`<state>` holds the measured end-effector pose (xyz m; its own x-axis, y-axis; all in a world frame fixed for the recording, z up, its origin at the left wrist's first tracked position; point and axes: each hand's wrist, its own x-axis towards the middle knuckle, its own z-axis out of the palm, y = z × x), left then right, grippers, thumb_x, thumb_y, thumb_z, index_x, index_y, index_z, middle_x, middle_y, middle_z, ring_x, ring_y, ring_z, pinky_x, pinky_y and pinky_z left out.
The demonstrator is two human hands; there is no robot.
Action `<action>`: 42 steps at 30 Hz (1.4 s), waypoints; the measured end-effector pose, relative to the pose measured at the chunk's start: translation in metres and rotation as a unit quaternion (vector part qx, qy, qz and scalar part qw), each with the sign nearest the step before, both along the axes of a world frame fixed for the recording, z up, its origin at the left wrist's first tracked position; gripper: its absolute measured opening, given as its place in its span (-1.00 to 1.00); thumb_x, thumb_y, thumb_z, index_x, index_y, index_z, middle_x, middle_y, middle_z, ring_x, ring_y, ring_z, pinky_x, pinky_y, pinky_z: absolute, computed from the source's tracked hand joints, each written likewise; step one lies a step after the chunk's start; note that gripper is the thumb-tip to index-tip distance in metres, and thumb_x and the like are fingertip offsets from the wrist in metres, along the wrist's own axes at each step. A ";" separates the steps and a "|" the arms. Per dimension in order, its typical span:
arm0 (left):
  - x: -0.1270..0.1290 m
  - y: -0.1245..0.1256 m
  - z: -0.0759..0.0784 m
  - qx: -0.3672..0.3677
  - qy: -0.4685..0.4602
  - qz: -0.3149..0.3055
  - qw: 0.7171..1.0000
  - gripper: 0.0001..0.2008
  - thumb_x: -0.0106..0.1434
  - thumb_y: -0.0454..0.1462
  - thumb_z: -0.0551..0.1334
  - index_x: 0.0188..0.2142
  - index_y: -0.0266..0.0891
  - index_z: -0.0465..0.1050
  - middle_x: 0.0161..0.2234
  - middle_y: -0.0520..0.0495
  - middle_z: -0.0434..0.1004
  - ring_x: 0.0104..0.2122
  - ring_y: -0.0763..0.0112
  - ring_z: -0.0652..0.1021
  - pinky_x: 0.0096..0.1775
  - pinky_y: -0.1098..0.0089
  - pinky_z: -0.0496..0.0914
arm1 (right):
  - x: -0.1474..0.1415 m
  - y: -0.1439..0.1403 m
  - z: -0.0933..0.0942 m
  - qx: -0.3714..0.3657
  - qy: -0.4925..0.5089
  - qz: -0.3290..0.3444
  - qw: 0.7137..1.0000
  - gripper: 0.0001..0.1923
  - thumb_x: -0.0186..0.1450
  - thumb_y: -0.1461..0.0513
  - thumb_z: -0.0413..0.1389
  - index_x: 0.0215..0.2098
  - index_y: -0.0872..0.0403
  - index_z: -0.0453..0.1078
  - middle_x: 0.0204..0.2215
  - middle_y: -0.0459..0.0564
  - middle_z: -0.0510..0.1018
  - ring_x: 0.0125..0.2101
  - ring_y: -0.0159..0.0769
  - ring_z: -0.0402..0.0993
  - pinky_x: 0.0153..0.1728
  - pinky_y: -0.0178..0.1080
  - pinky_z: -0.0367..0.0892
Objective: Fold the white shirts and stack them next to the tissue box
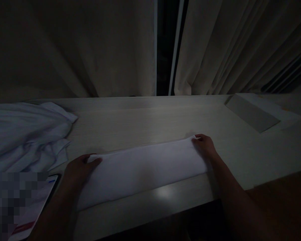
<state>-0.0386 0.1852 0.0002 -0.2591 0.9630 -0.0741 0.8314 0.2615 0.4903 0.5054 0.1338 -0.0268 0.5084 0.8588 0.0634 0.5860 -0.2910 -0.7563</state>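
Note:
A white cloth (145, 170), folded into a long flat strip, lies near the front edge of the pale tabletop. At its far left corner, my left hand (79, 169) pinches the edge between thumb and fingers. My right hand (204, 145) grips the far right corner in the same way, thumb on top. The cloth's far edge runs fairly straight between both hands, slanting a little up to the right. What the fingers do beneath the cloth is hidden.
A rumpled pile of white cloth (27, 134) lies at the left. In front of it is a tablet-like device (43, 204), partly blurred out. A white box-like object (253, 112) stands at the back right. Curtains (102, 50) hang behind the pale table (150, 124).

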 end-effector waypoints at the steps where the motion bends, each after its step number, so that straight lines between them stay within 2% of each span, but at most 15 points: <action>1: -0.001 0.000 0.000 -0.010 0.007 0.000 1.000 -0.39 0.04 0.14 0.22 -0.11 -0.27 0.52 -0.21 -0.28 0.58 -0.25 -0.01 0.57 -0.22 0.08 0.44 | -0.001 0.000 0.001 -0.002 -0.019 0.000 1.000 -0.63 0.13 0.07 0.18 -0.19 0.13 0.53 -0.40 0.11 0.60 -0.43 -0.19 0.52 -0.41 -0.23 0.34; 4: -0.003 0.000 0.002 -0.035 0.026 -0.004 0.999 -0.40 0.05 0.14 0.20 -0.13 -0.28 0.52 -0.18 -0.28 0.57 -0.18 -0.02 0.56 -0.15 0.09 0.43 | -0.002 0.001 0.003 0.006 -0.051 -0.005 0.999 -0.69 0.16 0.06 0.15 -0.30 0.12 0.53 -0.39 0.12 0.61 -0.37 -0.17 0.52 -0.32 -0.20 0.34; 6: -0.003 0.000 0.003 -0.036 0.025 -0.006 0.999 -0.42 0.06 0.15 0.19 -0.18 -0.27 0.52 -0.20 -0.27 0.58 -0.18 -0.03 0.56 -0.14 0.08 0.43 | -0.002 0.002 0.002 0.033 -0.041 0.008 0.999 -0.68 0.17 0.06 0.13 -0.26 0.13 0.51 -0.32 0.13 0.61 -0.33 -0.17 0.52 -0.26 -0.19 0.35; 9: -0.004 0.001 0.002 -0.035 0.013 0.005 0.999 -0.45 0.05 0.15 0.20 -0.22 -0.24 0.53 -0.25 -0.23 0.58 -0.21 -0.04 0.56 -0.16 0.04 0.43 | -0.003 0.003 0.000 0.082 0.007 0.062 0.995 -0.66 0.21 0.05 0.09 -0.18 0.11 0.45 -0.12 0.16 0.57 -0.24 -0.20 0.51 -0.20 -0.19 0.35; 12: -0.002 0.003 -0.001 0.002 -0.013 0.008 1.000 -0.45 0.06 0.12 0.21 -0.09 -0.16 0.51 -0.17 -0.17 0.58 -0.18 0.03 0.56 -0.14 0.09 0.43 | -0.001 0.003 -0.003 0.082 0.022 0.116 0.990 -0.72 0.26 0.05 0.03 -0.21 0.07 0.38 -0.04 0.14 0.54 -0.22 -0.22 0.48 -0.21 -0.20 0.35; 15: -0.002 0.006 -0.003 0.020 -0.077 -0.023 0.997 -0.45 0.09 0.05 0.21 0.04 -0.07 0.44 -0.04 -0.09 0.54 -0.14 0.14 0.55 -0.14 0.21 0.43 | 0.002 0.004 -0.007 0.070 -0.023 0.126 0.989 -0.75 0.29 0.05 0.00 -0.26 0.05 0.34 -0.20 0.08 0.56 -0.29 -0.25 0.44 -0.25 -0.23 0.32; 19: -0.004 0.009 -0.007 -0.015 -0.099 -0.034 0.994 -0.58 0.10 0.06 0.18 -0.16 -0.13 0.47 -0.29 -0.04 0.55 -0.28 0.21 0.56 -0.31 0.30 0.41 | 0.007 0.008 -0.013 0.060 -0.071 0.095 0.991 -0.74 0.29 0.02 -0.03 -0.31 0.04 0.29 -0.46 -0.06 0.46 -0.43 -0.28 0.34 -0.36 -0.26 0.24; 22: -0.004 0.011 -0.009 -0.014 -0.083 -0.023 0.996 -0.61 0.11 0.08 0.17 -0.26 -0.14 0.43 -0.43 0.01 0.48 -0.37 0.26 0.53 -0.38 0.35 0.36 | 0.007 0.011 -0.015 0.047 -0.085 0.075 0.992 -0.74 0.28 0.02 -0.02 -0.31 0.04 0.29 -0.45 -0.06 0.45 -0.42 -0.27 0.35 -0.36 -0.26 0.21; 27: 0.004 0.009 -0.005 -0.004 -0.046 -0.011 0.999 -0.61 0.15 0.09 0.13 -0.28 -0.16 0.41 -0.44 0.00 0.49 -0.40 0.29 0.51 -0.39 0.36 0.32 | 0.000 0.012 -0.011 0.059 -0.101 0.049 0.992 -0.74 0.28 0.02 -0.03 -0.31 0.04 0.30 -0.45 -0.03 0.46 -0.42 -0.26 0.35 -0.36 -0.25 0.20; 30: 0.011 0.005 0.000 0.042 -0.087 -0.006 0.995 -0.58 0.12 0.09 0.17 -0.22 -0.16 0.42 -0.29 -0.04 0.56 -0.34 0.30 0.52 -0.35 0.36 0.36 | -0.003 0.011 -0.008 0.088 -0.079 0.047 0.992 -0.72 0.28 0.01 -0.01 -0.31 0.04 0.31 -0.44 -0.02 0.47 -0.41 -0.27 0.36 -0.36 -0.26 0.22; 32: 0.012 0.002 0.002 0.084 -0.152 -0.028 0.984 -0.58 0.10 0.07 0.21 -0.20 -0.15 0.43 -0.07 -0.08 0.55 -0.23 0.29 0.55 -0.26 0.35 0.40 | -0.003 0.010 -0.007 0.104 -0.042 0.059 0.992 -0.69 0.27 -0.02 0.02 -0.31 0.05 0.32 -0.44 -0.03 0.48 -0.42 -0.29 0.37 -0.37 -0.27 0.23; 34: 0.011 0.002 0.002 0.098 -0.192 -0.049 0.975 -0.62 0.09 0.05 0.24 -0.24 -0.15 0.43 0.02 -0.07 0.52 -0.18 0.30 0.55 -0.22 0.37 0.41 | -0.001 0.009 -0.006 0.119 -0.002 0.070 0.990 -0.68 0.25 -0.04 0.05 -0.32 0.05 0.32 -0.45 -0.05 0.47 -0.45 -0.31 0.36 -0.40 -0.28 0.23; 36: 0.009 0.002 0.001 0.075 -0.175 -0.042 0.981 -0.64 0.08 0.06 0.24 -0.28 -0.15 0.44 -0.15 -0.03 0.59 -0.28 0.33 0.55 -0.29 0.39 0.39 | 0.001 0.009 -0.007 0.127 0.020 0.062 0.990 -0.66 0.23 -0.05 0.07 -0.34 0.05 0.32 -0.48 -0.08 0.44 -0.48 -0.34 0.32 -0.43 -0.29 0.21; 38: 0.009 0.003 0.001 0.052 -0.139 -0.023 0.989 -0.63 0.07 0.07 0.24 -0.29 -0.14 0.45 -0.37 0.03 0.58 -0.40 0.36 0.53 -0.38 0.41 0.36 | 0.003 0.009 -0.008 0.121 0.024 0.049 0.991 -0.65 0.20 -0.06 0.09 -0.35 0.06 0.33 -0.52 -0.09 0.42 -0.49 -0.34 0.31 -0.45 -0.29 0.21; 42: 0.014 0.002 0.009 0.083 -0.118 0.034 0.989 -0.60 -0.01 0.07 0.30 -0.30 -0.15 0.47 -0.43 0.07 0.53 -0.44 0.39 0.50 -0.40 0.42 0.32 | 0.003 0.009 -0.007 0.114 0.002 0.033 0.993 -0.64 0.17 -0.06 0.11 -0.38 0.07 0.35 -0.52 -0.07 0.45 -0.48 -0.31 0.34 -0.42 -0.27 0.23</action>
<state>-0.0250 0.1869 0.0095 -0.3183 0.9478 0.0170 0.6725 0.2131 0.7087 0.5083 0.1430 -0.0338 0.4522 0.8536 0.2586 0.5946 -0.0724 -0.8008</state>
